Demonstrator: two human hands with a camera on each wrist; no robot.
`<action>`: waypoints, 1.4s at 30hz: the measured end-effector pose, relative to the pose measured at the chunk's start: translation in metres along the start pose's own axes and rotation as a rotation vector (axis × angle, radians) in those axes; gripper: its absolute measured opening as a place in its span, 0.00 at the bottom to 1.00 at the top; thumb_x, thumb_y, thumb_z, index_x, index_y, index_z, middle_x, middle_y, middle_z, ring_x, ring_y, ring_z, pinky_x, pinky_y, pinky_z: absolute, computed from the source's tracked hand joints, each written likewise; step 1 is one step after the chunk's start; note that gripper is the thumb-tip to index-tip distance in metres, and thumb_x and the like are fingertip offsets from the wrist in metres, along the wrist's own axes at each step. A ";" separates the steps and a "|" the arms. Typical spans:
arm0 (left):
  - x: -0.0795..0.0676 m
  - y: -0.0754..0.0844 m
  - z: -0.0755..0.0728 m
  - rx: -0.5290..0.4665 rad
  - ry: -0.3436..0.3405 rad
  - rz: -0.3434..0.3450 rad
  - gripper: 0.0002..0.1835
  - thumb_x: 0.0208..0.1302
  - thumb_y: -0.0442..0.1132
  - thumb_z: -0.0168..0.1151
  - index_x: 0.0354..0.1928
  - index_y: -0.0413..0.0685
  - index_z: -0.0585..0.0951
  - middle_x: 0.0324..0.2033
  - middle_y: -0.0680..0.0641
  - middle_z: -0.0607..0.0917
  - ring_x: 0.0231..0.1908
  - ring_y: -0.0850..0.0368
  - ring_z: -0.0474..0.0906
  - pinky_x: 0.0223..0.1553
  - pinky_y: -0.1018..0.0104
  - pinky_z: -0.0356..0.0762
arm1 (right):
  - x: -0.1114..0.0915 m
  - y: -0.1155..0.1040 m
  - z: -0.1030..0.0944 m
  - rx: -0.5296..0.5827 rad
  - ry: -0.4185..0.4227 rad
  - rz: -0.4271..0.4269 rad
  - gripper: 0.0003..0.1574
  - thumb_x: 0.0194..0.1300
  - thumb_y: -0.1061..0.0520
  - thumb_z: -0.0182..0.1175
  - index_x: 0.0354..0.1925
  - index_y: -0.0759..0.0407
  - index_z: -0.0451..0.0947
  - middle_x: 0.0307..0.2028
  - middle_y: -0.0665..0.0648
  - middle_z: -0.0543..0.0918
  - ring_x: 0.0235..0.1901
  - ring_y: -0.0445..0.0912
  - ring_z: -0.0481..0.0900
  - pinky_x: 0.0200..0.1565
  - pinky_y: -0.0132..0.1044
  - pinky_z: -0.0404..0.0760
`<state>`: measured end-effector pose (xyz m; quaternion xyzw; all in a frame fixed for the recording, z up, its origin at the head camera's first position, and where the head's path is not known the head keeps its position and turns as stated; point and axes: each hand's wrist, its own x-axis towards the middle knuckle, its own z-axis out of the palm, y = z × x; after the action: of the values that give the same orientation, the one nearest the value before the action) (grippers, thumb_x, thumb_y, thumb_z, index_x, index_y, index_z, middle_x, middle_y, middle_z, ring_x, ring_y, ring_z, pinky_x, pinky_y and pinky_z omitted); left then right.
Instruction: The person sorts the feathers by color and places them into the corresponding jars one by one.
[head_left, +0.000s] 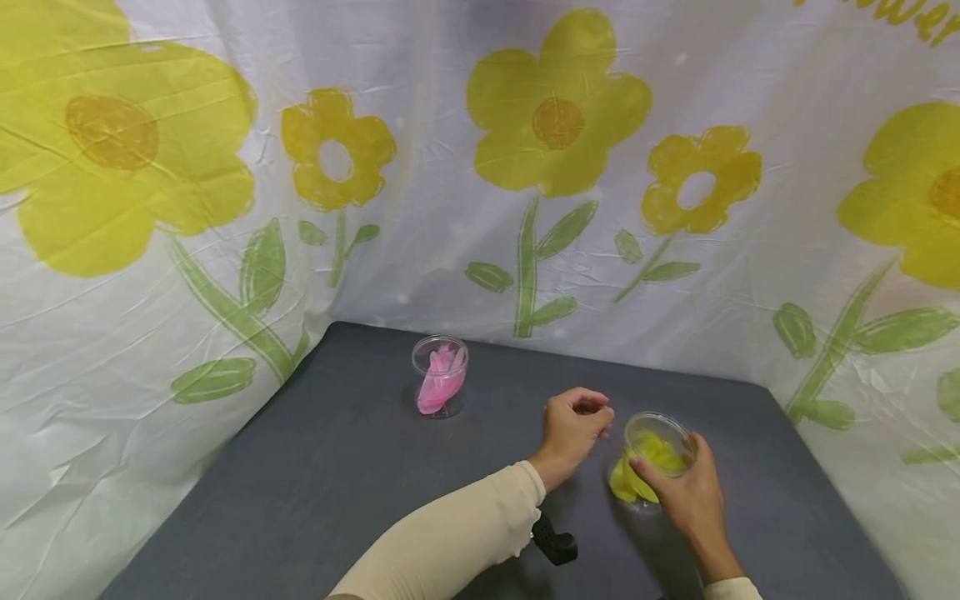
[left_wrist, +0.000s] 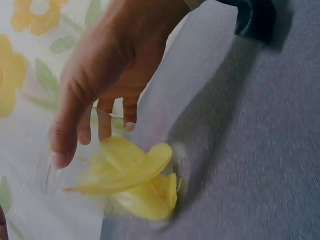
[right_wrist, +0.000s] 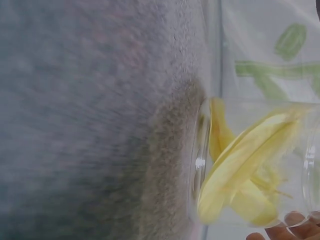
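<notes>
My right hand point(head_left: 692, 500) grips a clear plastic cup point(head_left: 651, 422) near its rim, thumb on the near side. Inside are several yellow feathers point(head_left: 636, 475), which the right wrist view shows through the clear wall. In that view the fingertips point(right_wrist: 300, 220) appear at the lower right corner, beside the cup. Just left of the cup, my left hand point(head_left: 572, 429) hovers with loosely bent fingers and nothing visible in them. Its thumb and fingers overlap the cup's rim in the left wrist view, above the yellow feathers point(left_wrist: 135, 175).
Farther back on the dark table point(head_left: 315, 500) stands a second clear cup point(head_left: 440, 342) holding pink feathers point(head_left: 442, 379). A black device point(head_left: 553, 542) shows beneath the left forearm. A flower-printed cloth point(head_left: 420, 183) hangs behind the table.
</notes>
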<state>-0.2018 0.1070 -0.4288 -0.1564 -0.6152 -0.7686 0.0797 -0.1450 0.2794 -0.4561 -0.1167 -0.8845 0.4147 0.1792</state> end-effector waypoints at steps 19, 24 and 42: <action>-0.009 0.016 -0.067 -0.076 0.093 -0.023 0.06 0.55 0.22 0.66 0.36 0.32 0.83 0.27 0.37 0.83 0.29 0.32 0.80 0.26 0.62 0.81 | 0.063 -0.012 0.027 -0.036 -0.153 -0.051 0.71 0.53 0.32 0.68 0.73 0.68 0.41 0.68 0.74 0.54 0.64 0.69 0.58 0.58 0.65 0.61; -0.014 0.025 -0.080 -0.058 0.105 -0.025 0.07 0.55 0.19 0.63 0.37 0.27 0.81 0.29 0.33 0.83 0.28 0.33 0.80 0.28 0.60 0.82 | 0.080 -0.016 0.033 -0.018 -0.155 -0.070 0.71 0.53 0.34 0.69 0.73 0.69 0.41 0.68 0.75 0.54 0.64 0.69 0.57 0.58 0.64 0.60; -0.014 0.027 -0.111 0.334 0.090 0.043 0.15 0.58 0.39 0.69 0.46 0.39 0.84 0.37 0.45 0.85 0.38 0.50 0.82 0.38 0.57 0.80 | 0.075 -0.028 0.025 -0.040 -0.169 -0.049 0.75 0.57 0.28 0.61 0.74 0.64 0.26 0.72 0.74 0.37 0.70 0.68 0.41 0.62 0.66 0.49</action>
<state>-0.1958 -0.0083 -0.4302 -0.1195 -0.7267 -0.6600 0.1485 -0.2253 0.2712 -0.4328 -0.0632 -0.9072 0.4006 0.1118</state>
